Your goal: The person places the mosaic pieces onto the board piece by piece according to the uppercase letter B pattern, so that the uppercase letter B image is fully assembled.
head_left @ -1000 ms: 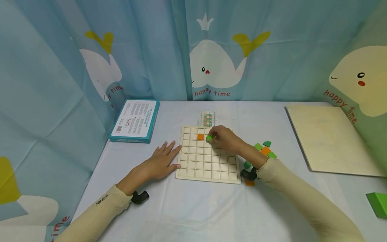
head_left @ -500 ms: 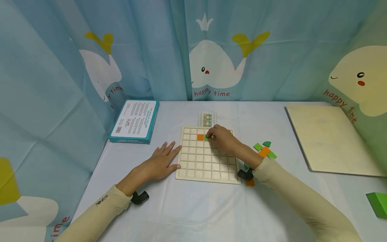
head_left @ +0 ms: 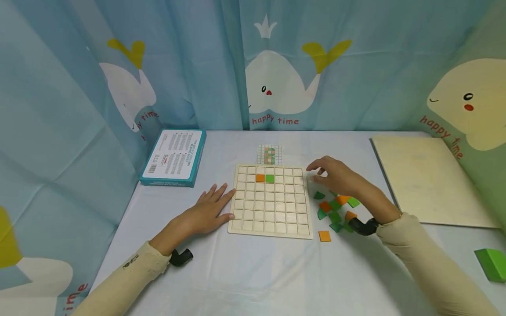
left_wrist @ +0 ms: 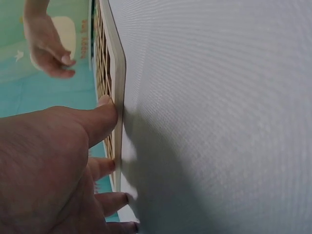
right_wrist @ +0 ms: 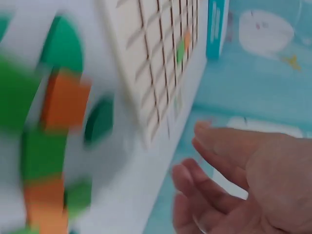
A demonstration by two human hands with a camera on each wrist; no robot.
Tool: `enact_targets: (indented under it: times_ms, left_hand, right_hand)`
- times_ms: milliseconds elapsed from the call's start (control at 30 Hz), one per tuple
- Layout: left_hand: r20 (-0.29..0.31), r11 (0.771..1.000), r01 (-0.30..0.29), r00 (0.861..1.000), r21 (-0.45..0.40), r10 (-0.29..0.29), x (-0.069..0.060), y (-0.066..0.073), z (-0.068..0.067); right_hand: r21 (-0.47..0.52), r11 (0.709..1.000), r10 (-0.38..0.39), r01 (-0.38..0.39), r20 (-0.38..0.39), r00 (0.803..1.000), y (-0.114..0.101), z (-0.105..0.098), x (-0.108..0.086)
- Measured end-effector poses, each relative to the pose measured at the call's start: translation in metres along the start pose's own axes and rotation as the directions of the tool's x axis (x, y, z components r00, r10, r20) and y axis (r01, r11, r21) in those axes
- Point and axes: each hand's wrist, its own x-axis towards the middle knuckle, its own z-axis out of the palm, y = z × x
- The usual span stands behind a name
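Observation:
A wooden grid board (head_left: pixel 271 227) lies mid-table. An orange square (head_left: pixel 260 178) and a green square (head_left: pixel 269 178) sit side by side in its second row. The left hand (head_left: pixel 208 212) lies spread, its thumb and fingertips touching the board's left edge; the left wrist view shows the thumb (left_wrist: pixel 103 117) against the rim. Past the board's right edge, the right hand (head_left: pixel 336 176) is raised with fingers loosely bent and apart, nothing between them, as the right wrist view also shows. Beneath and in front of it lie loose green and orange pieces (head_left: pixel 335 205), partly hidden by the wrist.
A small patterned grid card (head_left: pixel 269 154) lies behind the board. At the back left is a blue-edged box (head_left: pixel 174 154); a large wooden panel (head_left: pixel 431 180) lies at the right. One green block (head_left: pixel 490 264) is at the far right, and a lone orange square (head_left: pixel 324 236) lies right of the board.
The right hand has let go of the green square, which lies beside the orange one, and has moved right, off the board, uncovering more loose pieces. The left hand has stayed at the board's edge.

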Motion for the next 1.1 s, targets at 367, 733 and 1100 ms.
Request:
enact_targets:
  times_ms: [367, 733, 1100]
  left_hand:
    - [-0.012, 1.000, -0.006, 1.000, -0.016, 0.006, -0.001, -0.001, 0.001]
    - [-0.012, 1.000, -0.016, 1.000, -0.027, 0.015, 0.000, -0.002, 0.003]
    - [-0.007, 1.000, -0.011, 1.000, -0.023, 0.011, 0.000, -0.001, 0.002]
  right_hand:
    - [-0.089, 0.988, 0.133, -0.128, 0.056, 0.990, 0.062, -0.031, -0.034]
    - [-0.029, 0.985, 0.171, -0.169, 0.073, 0.983, 0.097, -0.017, -0.035]
    - [-0.024, 0.977, 0.214, -0.214, -0.018, 0.977, 0.104, -0.012, -0.038]
